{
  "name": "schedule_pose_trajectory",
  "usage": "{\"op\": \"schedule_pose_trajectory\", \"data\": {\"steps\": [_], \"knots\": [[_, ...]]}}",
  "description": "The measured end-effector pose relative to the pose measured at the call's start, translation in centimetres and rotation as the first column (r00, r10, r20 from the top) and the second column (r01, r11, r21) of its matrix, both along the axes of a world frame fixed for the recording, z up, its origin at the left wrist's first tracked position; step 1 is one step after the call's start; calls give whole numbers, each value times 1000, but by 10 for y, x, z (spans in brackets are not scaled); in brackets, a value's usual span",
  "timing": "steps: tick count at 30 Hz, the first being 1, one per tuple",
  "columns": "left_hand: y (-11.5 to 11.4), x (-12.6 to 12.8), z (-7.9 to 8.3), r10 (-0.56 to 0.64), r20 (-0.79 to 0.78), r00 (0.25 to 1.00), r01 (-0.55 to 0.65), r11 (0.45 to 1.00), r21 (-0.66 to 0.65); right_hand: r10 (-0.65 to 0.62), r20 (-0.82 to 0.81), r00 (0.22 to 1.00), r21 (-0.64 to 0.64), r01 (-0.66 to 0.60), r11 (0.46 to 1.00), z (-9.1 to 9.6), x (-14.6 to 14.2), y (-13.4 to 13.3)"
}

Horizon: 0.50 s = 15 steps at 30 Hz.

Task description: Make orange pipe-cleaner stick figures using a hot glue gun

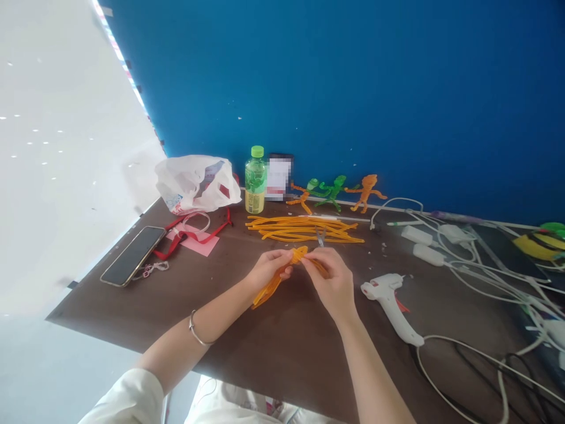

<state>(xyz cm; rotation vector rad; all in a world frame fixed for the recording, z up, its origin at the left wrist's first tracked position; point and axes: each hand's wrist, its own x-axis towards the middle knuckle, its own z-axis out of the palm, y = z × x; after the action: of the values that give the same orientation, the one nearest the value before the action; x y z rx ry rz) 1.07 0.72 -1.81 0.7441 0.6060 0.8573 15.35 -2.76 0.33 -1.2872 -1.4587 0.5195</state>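
Observation:
Both my hands meet over the middle of the dark brown table [282,347]. My left hand [267,268] is closed around a bundle of orange pipe cleaners [270,287] that trails down toward me. My right hand [332,280] pinches the top end of the same bundle, fingers curled. Just beyond my hands lies a loose pile of orange pipe cleaners [304,228] with small scissors [320,237] on it.
A white glue gun [391,303] with cords lies right. A phone [133,255], pink paper and a red lanyard [194,234] lie left. A plastic bag [196,184], a green bottle [255,179] and pipe-cleaner figures [338,192] stand by the blue wall.

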Motion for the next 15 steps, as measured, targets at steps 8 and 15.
{"op": "schedule_pose_trajectory", "data": {"steps": [8,15], "knots": [[0,-2,4,17,15,1000,-17,1000,-8,-24,135,991,68,15,998,-5,6,0],[-4,0,7,160,-191,969,-140,984,115,-61,120,991,92,50,995,-10,7,2]]}}
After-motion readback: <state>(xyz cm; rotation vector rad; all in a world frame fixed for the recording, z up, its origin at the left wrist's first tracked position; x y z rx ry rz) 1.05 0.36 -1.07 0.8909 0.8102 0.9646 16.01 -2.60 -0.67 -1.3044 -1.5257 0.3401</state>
